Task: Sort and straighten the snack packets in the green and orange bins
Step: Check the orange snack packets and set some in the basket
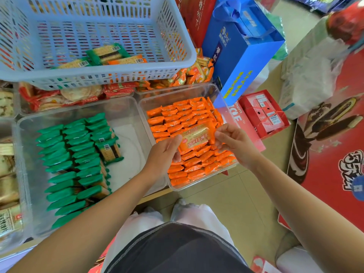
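Gripping a single orange packet (197, 137), printed face up, just above the middle of the orange bin (197, 187). Pinched at its nine o'clock end by the left hand (165, 152) and at its three o'clock end by the right hand (234, 143), both closed on the wrapper and neither touching the rows beneath.

Judged well along. Looks nearly full on the orange side: packed rows on edge from twelve o'clock down to six, a little looser toward six. Probably one slot to find for the held packet, then a nudge to square the near rows.

Over at nine o'clock of that, the green bin (128, 107): columns of green packets (71, 160) standing on edge along its nine o'clock half, bare floor at its three o'clock side. Lying flat at three o'clock of those columns, one stray green packet (109, 149), barcode up (likely waiting to be stood up and tucked in).

Up at eleven o'clock, resting across the tubs behind, a blue basket (118, 75) with a few loose packets (106, 56), green and orange mixed. Seemingly left to do: empty that basket by colour and fill out the green side.
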A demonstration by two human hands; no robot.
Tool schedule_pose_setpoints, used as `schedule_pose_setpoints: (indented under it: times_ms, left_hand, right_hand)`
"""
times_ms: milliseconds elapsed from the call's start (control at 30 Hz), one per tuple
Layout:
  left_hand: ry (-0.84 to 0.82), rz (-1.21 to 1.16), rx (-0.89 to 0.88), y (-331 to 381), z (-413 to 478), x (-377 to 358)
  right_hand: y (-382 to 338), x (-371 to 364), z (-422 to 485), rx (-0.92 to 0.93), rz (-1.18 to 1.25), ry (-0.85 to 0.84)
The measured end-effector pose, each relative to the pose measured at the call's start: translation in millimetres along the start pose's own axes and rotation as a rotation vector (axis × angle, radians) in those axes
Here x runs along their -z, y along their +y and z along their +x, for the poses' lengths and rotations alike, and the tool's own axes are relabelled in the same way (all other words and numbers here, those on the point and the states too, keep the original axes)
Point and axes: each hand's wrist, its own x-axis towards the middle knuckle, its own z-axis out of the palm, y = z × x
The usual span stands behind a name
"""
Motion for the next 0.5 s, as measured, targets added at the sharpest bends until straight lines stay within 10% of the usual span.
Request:
schedule_pose_setpoints:
  times_ms: [500]
  left_hand:
    - [-0.014, -0.197, -0.014, -1, -4, 6]
  right_hand:
    - [3, -12, 5, -0.085, 0.111, 0.120]
